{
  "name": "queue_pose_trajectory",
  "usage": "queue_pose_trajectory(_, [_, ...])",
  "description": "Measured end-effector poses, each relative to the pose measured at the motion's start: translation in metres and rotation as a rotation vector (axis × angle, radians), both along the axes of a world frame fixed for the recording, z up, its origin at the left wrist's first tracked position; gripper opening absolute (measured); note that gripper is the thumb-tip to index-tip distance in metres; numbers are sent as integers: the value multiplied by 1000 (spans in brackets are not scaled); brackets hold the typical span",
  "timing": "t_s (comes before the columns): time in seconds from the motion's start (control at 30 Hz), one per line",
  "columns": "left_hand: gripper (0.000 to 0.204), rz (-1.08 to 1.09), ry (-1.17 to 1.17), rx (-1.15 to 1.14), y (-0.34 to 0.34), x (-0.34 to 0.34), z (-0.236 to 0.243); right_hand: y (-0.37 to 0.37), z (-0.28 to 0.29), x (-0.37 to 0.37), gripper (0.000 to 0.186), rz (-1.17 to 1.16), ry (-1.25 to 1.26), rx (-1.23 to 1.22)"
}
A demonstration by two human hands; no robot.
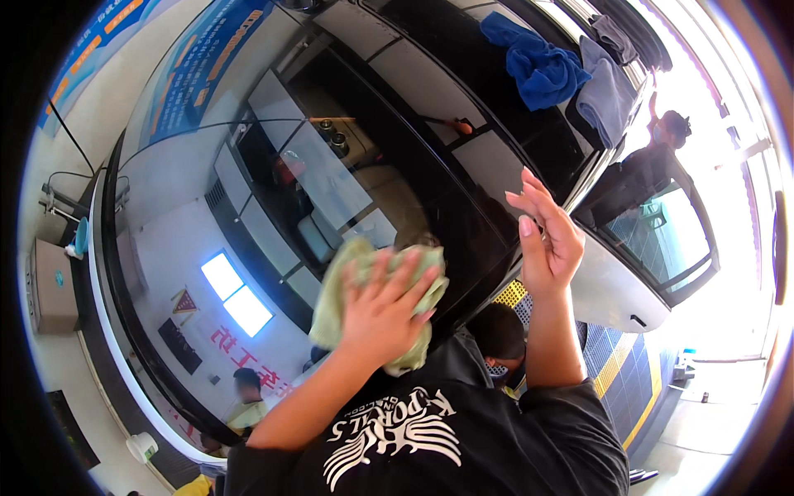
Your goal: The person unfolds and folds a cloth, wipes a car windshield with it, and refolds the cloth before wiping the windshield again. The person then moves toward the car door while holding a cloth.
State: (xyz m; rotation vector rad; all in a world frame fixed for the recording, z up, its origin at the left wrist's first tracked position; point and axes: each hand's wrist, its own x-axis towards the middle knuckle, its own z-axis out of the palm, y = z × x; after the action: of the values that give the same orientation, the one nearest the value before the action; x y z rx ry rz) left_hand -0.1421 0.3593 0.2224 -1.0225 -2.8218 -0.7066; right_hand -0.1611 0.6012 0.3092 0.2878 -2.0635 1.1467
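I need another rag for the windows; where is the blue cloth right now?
In the head view, upper right: the blue cloth lies bunched on the black car roof, beside a grey cloth.

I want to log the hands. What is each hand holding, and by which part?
The left hand presses flat on the middle of a green cloth against the glossy black car roof. The right hand is open, holding nothing.
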Motion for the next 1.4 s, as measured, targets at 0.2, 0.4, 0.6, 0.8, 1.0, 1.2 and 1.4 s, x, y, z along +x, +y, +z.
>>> queue_pose_trajectory(0.2, [79,361,-51,-175,-105,45,-40,31,-22,-2,33,-108,-57,122])
queue_pose_trajectory(0.4, [87,-21,165,-79,-22,8,-15,61,-49,-6,54,-217,5,343])
queue_pose_trajectory(0.6, [76,-341,141,27,86,-43,25,62,-47,-13,65,-228,-9,378])
queue_pose_trajectory(0.8, [75,-375,11,-69,29,-8,4,69,-60,-9,64,-216,-26,316])
queue_pose_trajectory(1.0, [67,-349,19,-168,-39,30,-26,66,-51,-10,73,-268,-2,341])
queue_pose_trajectory(1.2, [74,-312,0,-28,60,-18,13,54,-55,-14,72,-225,15,377])
queue_pose_trajectory(1.4, [73,-265,-35,142,31,-16,23,52,-47,6,71,-385,-82,412])
